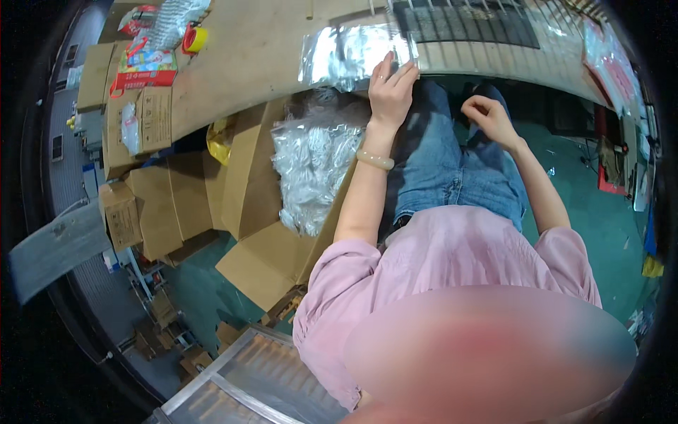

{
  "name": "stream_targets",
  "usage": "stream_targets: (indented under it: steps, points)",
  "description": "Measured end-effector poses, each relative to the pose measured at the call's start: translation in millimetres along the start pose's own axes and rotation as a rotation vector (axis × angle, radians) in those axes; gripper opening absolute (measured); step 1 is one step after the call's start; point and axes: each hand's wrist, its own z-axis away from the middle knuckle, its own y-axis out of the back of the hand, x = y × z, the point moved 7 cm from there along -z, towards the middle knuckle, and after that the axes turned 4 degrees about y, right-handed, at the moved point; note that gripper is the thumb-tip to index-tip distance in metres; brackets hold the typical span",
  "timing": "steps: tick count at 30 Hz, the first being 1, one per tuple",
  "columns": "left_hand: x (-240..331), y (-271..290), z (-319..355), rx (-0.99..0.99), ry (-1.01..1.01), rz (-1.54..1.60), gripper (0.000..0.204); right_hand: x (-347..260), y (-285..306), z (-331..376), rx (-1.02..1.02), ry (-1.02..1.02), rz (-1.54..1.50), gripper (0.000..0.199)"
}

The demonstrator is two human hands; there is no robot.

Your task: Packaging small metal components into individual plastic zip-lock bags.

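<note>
My left hand (392, 92), a pale bangle on its wrist, lies at the near edge of the worktable with its fingers stretched over shiny clear plastic bags (332, 56). The bags lie flat and catch the light. Over my right thigh, just short of the table edge, my right hand (490, 120) is curled with thumb and fingers drawn together. Whatever it may hold is hidden. Left of my legs, an open cardboard box (251, 177) contains many clear plastic packets (314, 166) with whitish contents.
A dark mat (470, 28) under a row of thin bars lies at the table's far side. Pinkish packets (611, 67) hang at its right end. On the left are a red box (146, 68), yellow tape (195, 39) and cartons (155, 116). A metal-framed rack (240, 396) stands lower left.
</note>
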Motion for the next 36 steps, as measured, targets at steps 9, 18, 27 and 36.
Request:
stream_targets:
  steps: [9,18,27,36]
  points:
    - [62,19,3,0.043,-0.243,0.355,0.018,-14,9,-19,0.023,-0.138,-0.338,0.022]
    - [60,-13,2,-0.236,0.680,0.920,0.014,-66,29,-12,-0.050,0.073,-0.036,0.019]
    - [66,-31,4,-0.386,0.952,1.380,0.008,-97,35,0,-0.090,0.237,0.151,0.022]
    - [80,-36,17,-0.079,1.251,1.836,0.009,-91,42,12,0.220,0.227,-0.051,0.014]
